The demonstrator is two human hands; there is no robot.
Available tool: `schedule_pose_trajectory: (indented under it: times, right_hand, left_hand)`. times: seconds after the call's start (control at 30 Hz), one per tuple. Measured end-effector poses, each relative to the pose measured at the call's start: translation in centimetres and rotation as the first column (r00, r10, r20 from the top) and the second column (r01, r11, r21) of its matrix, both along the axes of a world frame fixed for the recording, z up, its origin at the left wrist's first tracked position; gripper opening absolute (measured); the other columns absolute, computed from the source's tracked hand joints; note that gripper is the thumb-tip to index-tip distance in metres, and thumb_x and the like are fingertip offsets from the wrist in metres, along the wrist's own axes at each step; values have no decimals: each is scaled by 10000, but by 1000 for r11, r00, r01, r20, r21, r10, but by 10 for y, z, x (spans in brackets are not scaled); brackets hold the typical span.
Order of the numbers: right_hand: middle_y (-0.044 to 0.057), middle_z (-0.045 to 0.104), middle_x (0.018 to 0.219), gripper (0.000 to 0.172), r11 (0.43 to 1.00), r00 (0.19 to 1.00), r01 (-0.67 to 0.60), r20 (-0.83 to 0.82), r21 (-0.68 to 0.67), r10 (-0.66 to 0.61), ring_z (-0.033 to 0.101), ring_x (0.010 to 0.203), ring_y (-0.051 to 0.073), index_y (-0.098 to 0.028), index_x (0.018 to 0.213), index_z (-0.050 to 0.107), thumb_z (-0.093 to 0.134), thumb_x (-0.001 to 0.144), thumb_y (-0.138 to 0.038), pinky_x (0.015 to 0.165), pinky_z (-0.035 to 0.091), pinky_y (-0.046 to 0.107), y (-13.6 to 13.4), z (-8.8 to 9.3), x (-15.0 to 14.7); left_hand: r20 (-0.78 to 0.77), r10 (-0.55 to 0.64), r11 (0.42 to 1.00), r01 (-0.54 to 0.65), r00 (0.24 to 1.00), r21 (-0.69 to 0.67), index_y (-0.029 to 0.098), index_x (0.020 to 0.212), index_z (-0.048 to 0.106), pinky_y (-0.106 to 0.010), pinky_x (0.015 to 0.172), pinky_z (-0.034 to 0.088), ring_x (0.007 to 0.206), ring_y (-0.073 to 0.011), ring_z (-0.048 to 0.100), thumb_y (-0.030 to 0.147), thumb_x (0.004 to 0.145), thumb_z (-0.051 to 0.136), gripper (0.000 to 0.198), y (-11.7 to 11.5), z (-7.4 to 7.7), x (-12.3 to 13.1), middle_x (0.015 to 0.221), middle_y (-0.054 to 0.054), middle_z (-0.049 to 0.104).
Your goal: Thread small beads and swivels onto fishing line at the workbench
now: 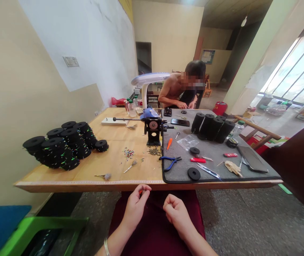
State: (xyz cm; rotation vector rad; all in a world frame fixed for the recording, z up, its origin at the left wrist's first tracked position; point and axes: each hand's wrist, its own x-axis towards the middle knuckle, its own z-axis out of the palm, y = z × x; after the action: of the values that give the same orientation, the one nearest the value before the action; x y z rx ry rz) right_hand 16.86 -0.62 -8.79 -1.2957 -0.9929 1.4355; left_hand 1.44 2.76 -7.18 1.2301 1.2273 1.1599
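Observation:
My left hand (137, 204) is in front of the table's edge, above my lap, thumb and fingers pinched together. A small orange-red thing (141, 192) shows between them, too small to name. Level with it and a little apart, my right hand (175, 212) is curled closed with the fingertips tucked in; whatever it may hold is hidden. Nearest on the table are blue-handled pliers (171, 163), a black foam disc (193, 174), thread snips (208, 170) and a small pile of coloured beads (128, 153). Behind them stands a black hand-cranked winding machine (153, 129).
Stacked black foam spools (70, 137) stand at the left, more black rolls (209, 126) at the back right. A phone (180, 122), orange screwdriver (169, 144) and red-handled tool (197, 160) lie on the grey mat (178, 176). Across the table, another person (177, 89) bends over their hands.

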Motion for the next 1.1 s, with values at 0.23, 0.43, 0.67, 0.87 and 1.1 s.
schedule_pose_trajectory:
  times: [0.23,0.43,0.67,0.87,1.1]
  right_hand:
    - [-106,413,402,215,999,991,29,-126,-44,-34,234,357,37,-196,663,448,582,724,-353,373,140,169,-3,11,-1]
    - [-85,451,445,310,1000,997,5,-72,-9,-5,289,387,43,-185,661,466,645,719,-431,389,190,168,-2,7,-1]
    - [-60,495,470,322,993,996,-55,69,101,49,405,421,65,-164,654,520,636,748,-449,443,314,187,-3,5,1]
    - [85,683,775,465,993,994,-105,-23,46,106,619,700,182,-135,907,620,582,751,-572,460,434,209,5,9,11]
    - [-1,626,616,351,977,976,-205,-57,57,209,567,525,121,-151,853,540,650,731,-461,478,444,222,13,21,1]
  left_hand:
    - [77,-106,983,117,991,-143,160,854,610,-222,532,327,537,-99,391,293,755,565,172,1,-6,-14,676,14,563]
    - [81,-316,927,326,945,-184,155,873,633,-224,551,335,563,-106,421,367,773,596,237,-6,7,-8,643,21,550]
    - [-25,-262,962,259,965,-91,155,631,611,-239,636,381,631,-132,478,350,714,671,220,3,19,3,619,13,569]
    - [-97,-234,972,232,967,-39,165,603,591,-244,633,398,624,-147,509,368,720,648,242,4,21,3,600,4,591]
    - [-273,-207,973,228,940,47,165,625,595,-236,574,390,585,-150,527,347,782,575,241,-2,22,6,593,-13,617]
